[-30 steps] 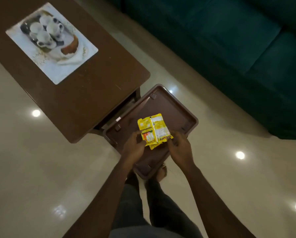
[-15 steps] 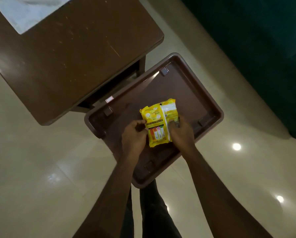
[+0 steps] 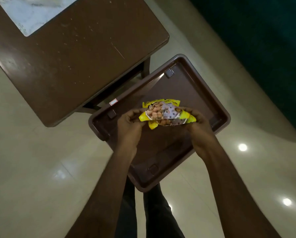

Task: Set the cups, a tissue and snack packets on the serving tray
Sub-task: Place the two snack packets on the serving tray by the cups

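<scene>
- Head view, far left: a brown table (image 3: 71, 54) carries a pale mat (image 3: 32, 12) at its far corner; no cups and no tissue show here.
- Left of centre, the left hand (image 3: 129, 125) has its grip pinched on the left end of the snack packets (image 3: 166, 114), fingers curled over the yellow edge.
- Centre: the packets are a yellow bundle, printed faces up, at least two stacked or overlapping. Their long axis runs left to right, spanning the gap between the hands.
- Directly beneath lies the brown serving tray (image 3: 186, 93), resting on the pale floor (image 3: 32, 160) just beside the table's near right corner, its long axis running diagonally from near left to far right. Its inside looks bare.
- Right of centre, the right hand (image 3: 198, 124) pinches the packets' right end the same way.
- Judgement: both hands are equally close, each at one end, so the packets lie level above the tray's middle. The coming move seems a straight drop downward, then a release; how high they hang over the tray I cannot tell.
- Far right, a dark green sofa (image 3: 264, 48).
</scene>
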